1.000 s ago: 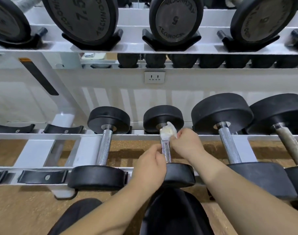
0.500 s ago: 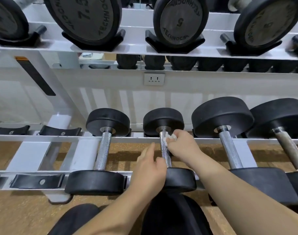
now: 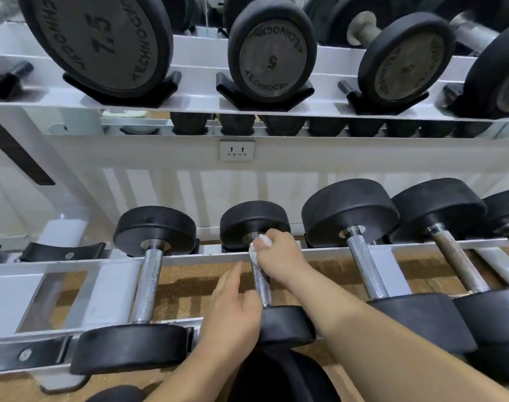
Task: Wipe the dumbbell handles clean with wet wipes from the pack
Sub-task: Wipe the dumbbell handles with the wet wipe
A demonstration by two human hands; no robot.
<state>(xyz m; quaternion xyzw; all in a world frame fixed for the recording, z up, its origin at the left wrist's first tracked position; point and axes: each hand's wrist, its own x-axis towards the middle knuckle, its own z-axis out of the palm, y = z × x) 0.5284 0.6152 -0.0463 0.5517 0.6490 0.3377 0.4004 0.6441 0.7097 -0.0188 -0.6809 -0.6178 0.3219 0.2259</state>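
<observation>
A small black dumbbell lies on the lower rack, its knurled steel handle (image 3: 261, 285) running toward me. My right hand (image 3: 279, 253) grips a crumpled white wet wipe (image 3: 260, 245) wrapped round the far end of that handle, close to the rear weight head (image 3: 254, 220). My left hand (image 3: 233, 311) rests beside the near end of the handle, fingers straight, thumb against the bar just above the front head (image 3: 285, 324). The wipe pack is not in view.
Other dumbbells lie on the same lower rack: one to the left (image 3: 149, 285) and larger ones to the right (image 3: 366, 268). An upper shelf (image 3: 195, 107) carries several bigger dumbbells overhead. A wall socket (image 3: 236, 150) sits behind. My dark-clad knee (image 3: 282, 378) is below.
My right hand slid the wipe down the handle, then back up to its far end. My left hand's fingers straightened out along the bar. The view moved closer.
</observation>
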